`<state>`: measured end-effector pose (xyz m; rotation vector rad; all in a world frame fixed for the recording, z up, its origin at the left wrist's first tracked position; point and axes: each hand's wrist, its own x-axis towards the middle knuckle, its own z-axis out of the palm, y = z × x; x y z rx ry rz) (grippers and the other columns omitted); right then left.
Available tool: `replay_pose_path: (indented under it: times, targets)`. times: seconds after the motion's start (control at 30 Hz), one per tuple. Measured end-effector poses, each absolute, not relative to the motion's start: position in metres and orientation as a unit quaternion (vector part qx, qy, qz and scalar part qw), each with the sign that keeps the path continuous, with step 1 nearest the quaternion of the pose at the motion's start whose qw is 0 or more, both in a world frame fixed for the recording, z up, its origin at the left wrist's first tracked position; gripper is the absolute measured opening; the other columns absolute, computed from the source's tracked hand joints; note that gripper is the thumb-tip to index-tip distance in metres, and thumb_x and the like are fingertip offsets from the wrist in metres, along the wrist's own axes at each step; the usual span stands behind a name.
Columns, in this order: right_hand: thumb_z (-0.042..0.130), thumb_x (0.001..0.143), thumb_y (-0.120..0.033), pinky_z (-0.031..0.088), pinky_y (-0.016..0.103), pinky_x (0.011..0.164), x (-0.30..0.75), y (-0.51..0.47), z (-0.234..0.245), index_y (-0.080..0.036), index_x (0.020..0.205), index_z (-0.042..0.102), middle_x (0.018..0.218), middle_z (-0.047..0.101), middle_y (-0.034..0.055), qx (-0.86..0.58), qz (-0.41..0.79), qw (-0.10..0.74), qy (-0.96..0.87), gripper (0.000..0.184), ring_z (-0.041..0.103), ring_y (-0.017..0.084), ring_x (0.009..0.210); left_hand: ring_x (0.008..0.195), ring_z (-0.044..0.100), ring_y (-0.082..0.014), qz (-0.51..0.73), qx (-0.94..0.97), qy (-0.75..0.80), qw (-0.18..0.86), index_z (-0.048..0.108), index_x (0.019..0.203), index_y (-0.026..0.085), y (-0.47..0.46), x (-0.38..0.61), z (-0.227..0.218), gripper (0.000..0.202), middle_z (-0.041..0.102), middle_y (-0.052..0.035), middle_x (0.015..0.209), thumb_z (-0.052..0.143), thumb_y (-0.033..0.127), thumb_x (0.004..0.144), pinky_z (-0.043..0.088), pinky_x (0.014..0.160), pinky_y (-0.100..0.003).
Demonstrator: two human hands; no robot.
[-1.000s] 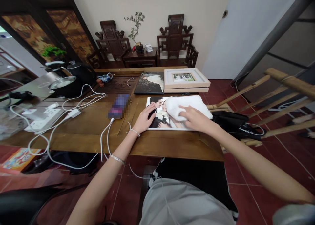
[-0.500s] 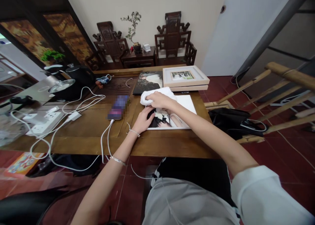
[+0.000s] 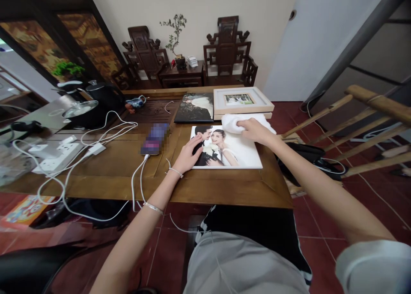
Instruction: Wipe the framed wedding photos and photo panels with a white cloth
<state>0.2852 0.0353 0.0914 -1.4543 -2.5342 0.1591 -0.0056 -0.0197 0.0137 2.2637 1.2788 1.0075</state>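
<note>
A large photo print [image 3: 237, 150] of a couple lies flat on the wooden table [image 3: 122, 165]. My left hand [image 3: 190, 153] rests on its left edge with fingers spread flat. My right hand [image 3: 255, 131] presses a bunched white cloth [image 3: 233, 122] against the print's far right corner, fingers curled over the cloth.
Behind the print lie a dark photo [image 3: 194, 107] and a stack of white frames [image 3: 242, 101]. A phone [image 3: 154, 139] on a cable, white power strips [image 3: 53, 154], tangled cords and a black kettle [image 3: 96, 97] fill the left. A black bag [image 3: 306, 157] sits on the right.
My right hand swept the cloth from the print's right side to its far left corner, then back across to the far right corner. My left hand stayed put.
</note>
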Motion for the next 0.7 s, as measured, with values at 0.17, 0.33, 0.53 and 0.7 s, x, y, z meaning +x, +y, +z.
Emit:
replay_pose_path:
  times: [0.17, 0.33, 0.53, 0.7]
  targets:
    - [0.044, 0.071, 0.0, 0.046, 0.038, 0.092, 0.304, 0.0, 0.072, -0.01, 0.113, 0.069, 0.118, 0.07, 0.0189, -0.497, 0.028, 0.084, -0.863, 0.05, 0.065, 0.031, 0.109, 0.144, 0.041, -0.0234, 0.358, 0.797, 0.454, 0.177, 0.058, 0.135, 0.02, -0.019, -0.006, 0.013, 0.042, 0.049, -0.0101, 0.151, 0.047, 0.035, 0.097, 0.029, 0.122, -0.048]
    - [0.048, 0.069, 0.002, 0.035, 0.06, 0.109, 0.304, -0.068, 0.064, -0.015, 0.104, 0.07, 0.146, 0.052, 0.022, -0.459, 0.025, 0.077, -0.885, 0.045, 0.04, 0.036, 0.142, 0.143, 0.042, -0.0234, 0.366, 0.795, 0.453, 0.168, 0.06, 0.133, 0.021, -0.017, -0.006, 0.01, 0.041, 0.051, -0.0093, 0.15, 0.048, 0.036, 0.096, 0.031, 0.121, -0.047]
    - [0.049, 0.066, 0.004, 0.034, 0.068, 0.111, 0.307, -0.139, 0.066, -0.022, 0.088, 0.07, 0.154, 0.045, 0.0119, -0.398, 0.061, 0.061, -0.913, 0.04, 0.028, 0.036, 0.148, 0.143, 0.043, -0.0241, 0.367, 0.794, 0.456, 0.164, 0.06, 0.132, 0.02, -0.017, -0.005, 0.009, 0.041, 0.051, -0.0109, 0.15, 0.048, 0.035, 0.096, 0.032, 0.121, -0.047]
    - [0.049, 0.065, 0.002, 0.036, 0.064, 0.112, 0.306, -0.159, 0.07, -0.027, 0.088, 0.07, 0.152, 0.048, 0.0073, -0.379, 0.094, 0.054, -0.919, 0.042, 0.033, 0.032, 0.146, 0.142, 0.044, -0.0239, 0.365, 0.795, 0.456, 0.163, 0.06, 0.133, 0.019, -0.017, -0.005, 0.01, 0.041, 0.051, -0.0107, 0.15, 0.048, 0.033, 0.096, 0.031, 0.121, -0.047]
